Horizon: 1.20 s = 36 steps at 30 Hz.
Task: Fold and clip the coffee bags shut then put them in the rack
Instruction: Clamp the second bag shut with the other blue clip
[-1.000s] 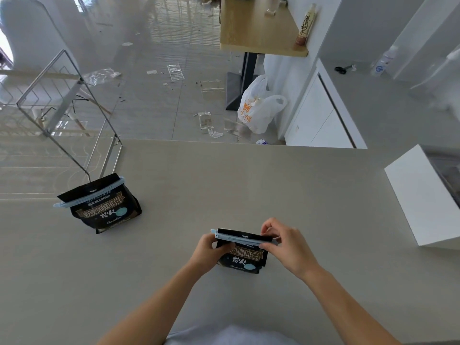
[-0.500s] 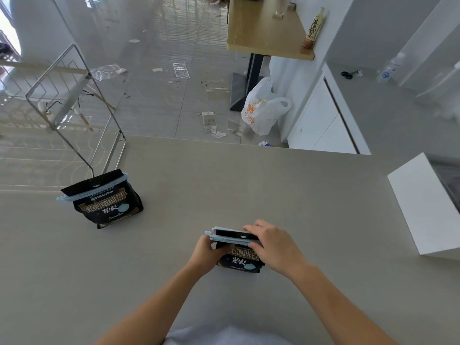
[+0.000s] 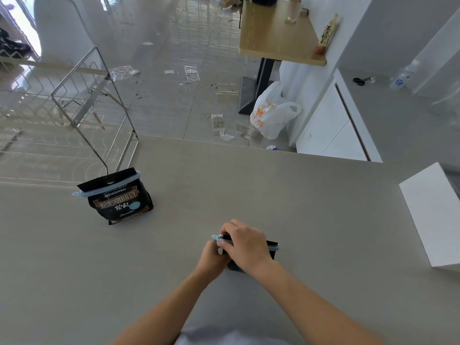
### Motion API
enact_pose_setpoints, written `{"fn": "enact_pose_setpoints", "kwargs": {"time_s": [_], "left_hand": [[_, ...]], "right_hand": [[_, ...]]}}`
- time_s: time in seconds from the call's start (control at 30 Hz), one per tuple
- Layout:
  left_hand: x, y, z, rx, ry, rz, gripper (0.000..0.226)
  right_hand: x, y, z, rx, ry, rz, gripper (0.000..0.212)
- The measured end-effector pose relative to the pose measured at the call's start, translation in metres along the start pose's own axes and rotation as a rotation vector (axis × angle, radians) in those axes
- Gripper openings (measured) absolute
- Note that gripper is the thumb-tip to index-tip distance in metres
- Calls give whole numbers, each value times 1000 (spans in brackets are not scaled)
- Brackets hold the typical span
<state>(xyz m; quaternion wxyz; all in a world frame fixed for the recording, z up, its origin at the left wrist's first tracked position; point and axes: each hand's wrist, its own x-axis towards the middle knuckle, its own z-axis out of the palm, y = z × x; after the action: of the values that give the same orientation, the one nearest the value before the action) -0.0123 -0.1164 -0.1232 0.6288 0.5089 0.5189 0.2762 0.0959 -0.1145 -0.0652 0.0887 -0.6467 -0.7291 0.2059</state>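
A black coffee bag [image 3: 270, 247] stands on the grey table near me, with a light blue clip [image 3: 275, 248] across its folded top. My right hand [image 3: 245, 244] covers the clip's left end and most of the bag. My left hand [image 3: 211, 255] grips the bag's left side under the clip end. A second black coffee bag [image 3: 123, 202] stands at the left, its own blue clip [image 3: 105, 186] shut across the top. The wire rack [image 3: 82, 100] rises behind that bag at the table's far left.
A white box [image 3: 433, 215] lies at the table's right edge. The table's far edge [image 3: 224, 143] drops to a littered floor with a white plastic bag [image 3: 271, 115]. A wooden desk [image 3: 276, 33] and white cabinets [image 3: 331, 130] stand beyond.
My right hand slid left along the clip, from its right end to its left end. The left hand stayed on the bag's left side. The camera view shifted slightly.
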Motion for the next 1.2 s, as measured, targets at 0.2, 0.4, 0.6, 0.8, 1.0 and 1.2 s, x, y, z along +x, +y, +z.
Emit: {"fn": "enact_pose_setpoints", "kwargs": {"time_s": [0.2,0.4,0.6,0.8,1.0,1.2], "left_hand": [[2,4,-15,-292,-141,-234,26],[0,-4,-26,-654,-122,-349,29],[-7,-9,-19,-667,-105,-302,31],[-11,-2,-8,-546,-43,-261,49],[-8,1,-9,-537,-54,-271,50],[-5,5,-11,-499,-52,-305,39]], "right_hand": [[3,6,0,31,42,8,20],[1,10,2,68,47,26,19],[-2,12,3,91,63,32,17],[-3,14,1,146,67,58,16],[-5,17,-3,165,53,30,13],[-3,16,-6,191,75,40,16]]}}
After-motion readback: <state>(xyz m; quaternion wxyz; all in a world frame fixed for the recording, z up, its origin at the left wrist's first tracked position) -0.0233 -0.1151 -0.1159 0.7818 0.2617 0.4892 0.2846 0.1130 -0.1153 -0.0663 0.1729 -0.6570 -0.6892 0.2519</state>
